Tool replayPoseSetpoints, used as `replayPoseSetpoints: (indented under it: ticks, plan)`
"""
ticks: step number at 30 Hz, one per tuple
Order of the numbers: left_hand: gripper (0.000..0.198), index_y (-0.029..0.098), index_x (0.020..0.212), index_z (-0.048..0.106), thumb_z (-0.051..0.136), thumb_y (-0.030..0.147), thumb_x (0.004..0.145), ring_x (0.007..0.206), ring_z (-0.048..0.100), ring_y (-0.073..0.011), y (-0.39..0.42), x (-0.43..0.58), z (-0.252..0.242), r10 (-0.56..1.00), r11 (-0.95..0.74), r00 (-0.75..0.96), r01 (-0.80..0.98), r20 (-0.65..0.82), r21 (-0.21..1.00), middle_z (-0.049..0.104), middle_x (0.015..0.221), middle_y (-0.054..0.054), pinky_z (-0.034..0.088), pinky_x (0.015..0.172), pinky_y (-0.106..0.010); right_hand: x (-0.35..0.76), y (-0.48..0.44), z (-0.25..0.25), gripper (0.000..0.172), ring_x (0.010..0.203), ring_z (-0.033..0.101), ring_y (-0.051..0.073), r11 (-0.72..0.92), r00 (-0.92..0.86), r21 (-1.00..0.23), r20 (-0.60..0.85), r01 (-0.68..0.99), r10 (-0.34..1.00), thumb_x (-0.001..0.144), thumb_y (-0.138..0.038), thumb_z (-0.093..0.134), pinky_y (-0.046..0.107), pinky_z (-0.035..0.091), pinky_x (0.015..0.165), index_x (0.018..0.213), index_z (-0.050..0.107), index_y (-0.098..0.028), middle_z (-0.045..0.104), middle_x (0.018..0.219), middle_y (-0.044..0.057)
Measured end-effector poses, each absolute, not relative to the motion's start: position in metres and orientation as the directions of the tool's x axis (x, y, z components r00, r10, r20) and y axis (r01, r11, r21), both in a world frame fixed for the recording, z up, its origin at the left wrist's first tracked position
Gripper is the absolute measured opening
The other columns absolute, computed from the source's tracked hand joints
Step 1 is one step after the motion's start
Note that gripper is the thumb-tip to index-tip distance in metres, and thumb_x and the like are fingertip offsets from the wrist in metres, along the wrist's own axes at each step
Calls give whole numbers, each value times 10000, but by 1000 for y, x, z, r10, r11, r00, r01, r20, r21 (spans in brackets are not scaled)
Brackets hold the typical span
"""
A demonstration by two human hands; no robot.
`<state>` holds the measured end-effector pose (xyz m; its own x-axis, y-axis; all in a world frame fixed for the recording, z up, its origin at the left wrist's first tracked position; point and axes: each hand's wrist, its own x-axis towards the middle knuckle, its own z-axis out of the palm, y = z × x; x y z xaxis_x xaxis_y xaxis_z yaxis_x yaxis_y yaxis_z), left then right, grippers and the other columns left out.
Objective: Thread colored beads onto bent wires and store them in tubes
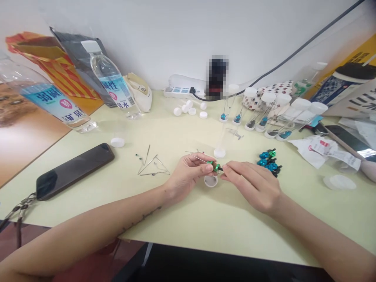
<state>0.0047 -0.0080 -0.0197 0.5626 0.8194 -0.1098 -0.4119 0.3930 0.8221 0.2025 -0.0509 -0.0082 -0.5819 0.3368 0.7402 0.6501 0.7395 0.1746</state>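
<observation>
Green-black piece (216, 167) | left hand (190, 169): pinching green body | right hand (255, 183): pinching black end

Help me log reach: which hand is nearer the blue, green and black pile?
Right. The right hand is close beside the pile; the left hand is farther left.

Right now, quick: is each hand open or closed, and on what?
Left hand: closed, holding the green part.
Right hand: closed, fingertips at the part's black end.
</observation>
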Motion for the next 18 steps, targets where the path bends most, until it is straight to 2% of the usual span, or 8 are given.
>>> replayPoseSetpoints:
  ticks: [5, 11, 14, 18]
  plan:
    - [121, 168, 828, 723, 757, 137, 716, 724, 664, -102, -9, 4, -19, 835, 345, 546, -418, -71, 840, 722, 791, -4, 518, 708, -211, 201, -54, -13, 244, 795, 671, 186, 695, -525, 135, 759, 706, 385, 783, -87, 686, 289, 569, 706, 1016, 639, -140, 708, 900, 88]
    - [148, 165, 825, 722, 760, 95, 700, 739, 665, -98, -9, 3, -20, 862, 229, 507, -422, 19, 877, 726, 790, -2, 521, 714, -202, 197, -55, -13, 215, 785, 683, 171, 707, -434, -18, 778, 707, 454, 806, -135, 684, 266, 574, 716, 1012, 626, -157, 716, 889, 79]
    - [158, 166, 823, 722, 760, 81, 696, 755, 674, -106, -8, 3, -20, 862, 163, 501, -419, 78, 893, 739, 819, -15, 531, 713, -206, 193, -56, -12, 196, 772, 682, 163, 723, -358, -182, 773, 667, 524, 824, -135, 666, 260, 565, 685, 1011, 619, -174, 715, 866, 65]
    - [174, 179, 822, 723, 759, 68, 693, 779, 685, -111, -8, 2, -20, 867, 96, 482, -413, 128, 906, 749, 839, -16, 543, 720, -202, 186, -60, -14, 140, 668, 674, 128, 628, -179, -543, 660, 557, 730, 844, -154, 648, 235, 546, 598, 976, 627, -197, 708, 829, 27]
